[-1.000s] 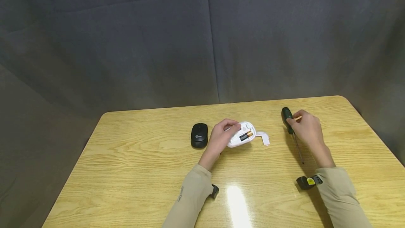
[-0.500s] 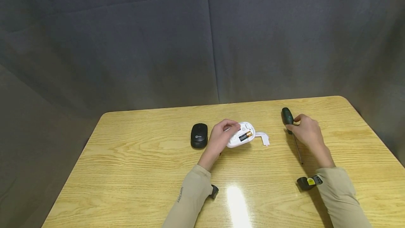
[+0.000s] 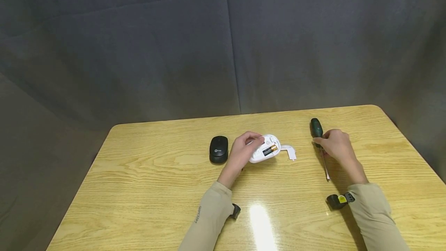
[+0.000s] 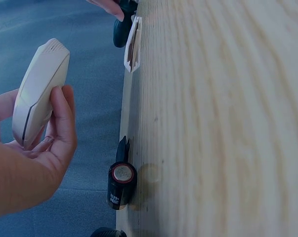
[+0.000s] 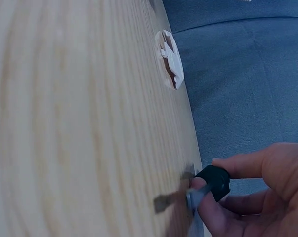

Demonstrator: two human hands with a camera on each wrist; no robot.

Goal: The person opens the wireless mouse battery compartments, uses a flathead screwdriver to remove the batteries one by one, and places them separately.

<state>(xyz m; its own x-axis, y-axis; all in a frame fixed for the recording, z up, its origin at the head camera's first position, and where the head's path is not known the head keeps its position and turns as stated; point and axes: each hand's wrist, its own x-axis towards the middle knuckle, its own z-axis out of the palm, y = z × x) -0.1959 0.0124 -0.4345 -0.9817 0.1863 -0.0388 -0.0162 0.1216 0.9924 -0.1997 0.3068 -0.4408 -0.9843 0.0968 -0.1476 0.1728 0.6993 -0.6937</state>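
Observation:
My left hand (image 3: 240,151) holds a white computer mouse (image 3: 270,142) above the table, underside up, with its battery bay uncovered. One battery (image 3: 270,150) sits in the bay; my fingers cover part of the underside. At right, my right hand (image 3: 337,144) pinches a screwdriver (image 3: 316,128) by the lower end of its dark green handle, blade towards me. In the right wrist view, thumb and finger grip the handle (image 5: 215,182) behind the flat blade. The white battery cover (image 3: 289,151) lies on the table just right of the mouse.
A black mouse (image 3: 218,149) stands on the wooden table (image 3: 156,189), left of my left hand. In the left wrist view, a black battery (image 4: 122,174) lies end-on by a dark pointed thing that I cannot identify. A grey curtain (image 3: 174,49) hangs behind the table.
My right hand has slid slightly towards me along the screwdriver. Its blade tip has swung a little left and turned, showing its flat side. The left hand and white mouse stay nearly still.

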